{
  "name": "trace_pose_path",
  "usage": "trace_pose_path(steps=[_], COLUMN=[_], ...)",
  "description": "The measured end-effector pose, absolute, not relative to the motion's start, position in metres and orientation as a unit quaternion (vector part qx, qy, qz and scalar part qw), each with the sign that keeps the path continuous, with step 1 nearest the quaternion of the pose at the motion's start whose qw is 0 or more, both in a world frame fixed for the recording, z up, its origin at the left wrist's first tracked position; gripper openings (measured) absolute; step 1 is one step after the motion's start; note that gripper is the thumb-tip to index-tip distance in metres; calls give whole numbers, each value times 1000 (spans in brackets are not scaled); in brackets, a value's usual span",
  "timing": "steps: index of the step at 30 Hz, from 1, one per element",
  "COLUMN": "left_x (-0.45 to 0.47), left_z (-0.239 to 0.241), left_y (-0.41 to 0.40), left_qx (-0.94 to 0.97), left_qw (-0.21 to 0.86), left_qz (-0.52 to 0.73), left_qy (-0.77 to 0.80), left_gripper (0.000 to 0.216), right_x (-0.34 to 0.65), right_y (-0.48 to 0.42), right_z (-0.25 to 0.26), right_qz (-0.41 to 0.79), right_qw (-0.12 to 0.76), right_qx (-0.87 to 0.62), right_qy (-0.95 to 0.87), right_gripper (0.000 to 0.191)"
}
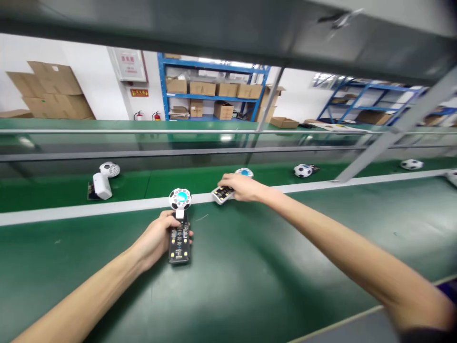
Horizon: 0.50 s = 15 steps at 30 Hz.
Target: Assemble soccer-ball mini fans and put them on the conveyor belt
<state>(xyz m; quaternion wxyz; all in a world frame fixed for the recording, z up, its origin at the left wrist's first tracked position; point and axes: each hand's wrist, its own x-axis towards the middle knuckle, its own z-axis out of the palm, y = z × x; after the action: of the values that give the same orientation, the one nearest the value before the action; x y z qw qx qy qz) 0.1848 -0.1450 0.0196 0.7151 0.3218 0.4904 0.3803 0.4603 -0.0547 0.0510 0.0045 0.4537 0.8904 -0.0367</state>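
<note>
My left hand (159,236) is wrapped round a small fan with a black circuit-board handle (179,243) and a round football-pattern head with a blue centre (180,198), held just above the green bench. Stretched further out, my right hand (241,186) closes over a second, similar fan (224,193) that lies on the white strip at the conveyor's edge; its round head (244,172) shows behind my fingers.
On the green conveyor belt (53,190) lie a white fan with a football head (103,181) at left, another football piece (303,170) right of centre, and one (412,164) far right. A slanted metal post (392,131) crosses at right. Blue shelves with cardboard boxes (214,90) stand behind.
</note>
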Motion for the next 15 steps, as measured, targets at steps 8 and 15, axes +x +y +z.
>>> trace_pose_path(steps=[8,15], left_x=[181,199], left_z=[15,5], left_y=[-173,-184], left_qx=[360,406], left_qw=[736,731], left_qz=[374,398], left_qy=[434,376], left_gripper=[37,33], right_x=[496,403], right_y=[-180,-162], right_z=[34,64], right_qz=[-52,-158], right_qw=[11,-238], right_qx=[342,457], right_qy=[938,843], right_gripper=[70,60])
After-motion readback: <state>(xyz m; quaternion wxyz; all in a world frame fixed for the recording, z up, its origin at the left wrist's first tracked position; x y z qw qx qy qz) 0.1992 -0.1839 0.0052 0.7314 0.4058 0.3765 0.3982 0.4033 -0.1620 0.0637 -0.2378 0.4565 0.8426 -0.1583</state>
